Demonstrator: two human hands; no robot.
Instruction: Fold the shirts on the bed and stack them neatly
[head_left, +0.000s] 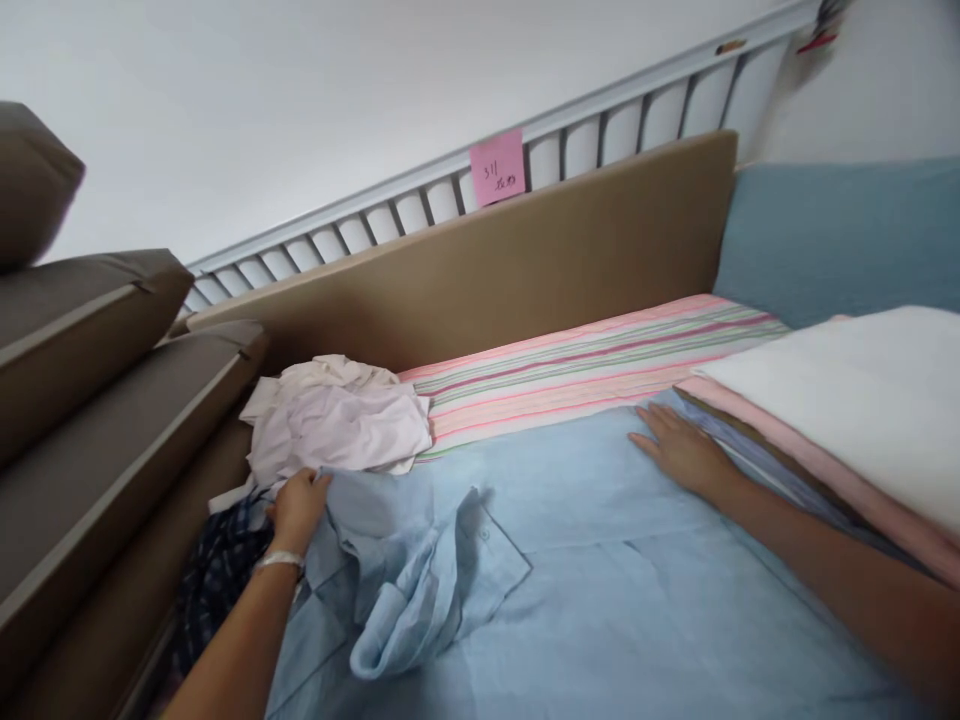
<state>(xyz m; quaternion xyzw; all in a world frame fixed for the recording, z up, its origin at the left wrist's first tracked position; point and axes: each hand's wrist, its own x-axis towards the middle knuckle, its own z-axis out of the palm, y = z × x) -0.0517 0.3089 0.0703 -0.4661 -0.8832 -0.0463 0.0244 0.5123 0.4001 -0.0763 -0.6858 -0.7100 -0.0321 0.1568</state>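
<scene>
A light blue shirt point(570, 560) lies spread over the bed, its collar and a sleeve bunched at the lower left. My left hand point(298, 507) is closed on the shirt's edge near the collar, a bracelet on the wrist. My right hand point(679, 447) lies flat with fingers stretched out, pressing the shirt's far right part next to a stack of folded clothes.
A crumpled pale pink garment point(337, 425) sits by the left hand, a dark checked cloth point(217, 580) below it. Striped sheet point(585, 365), brown headboard point(525, 260), stacked brown cushions point(90, 400) at left, folded white and pink stack point(847, 410) at right, blue pillow point(840, 235).
</scene>
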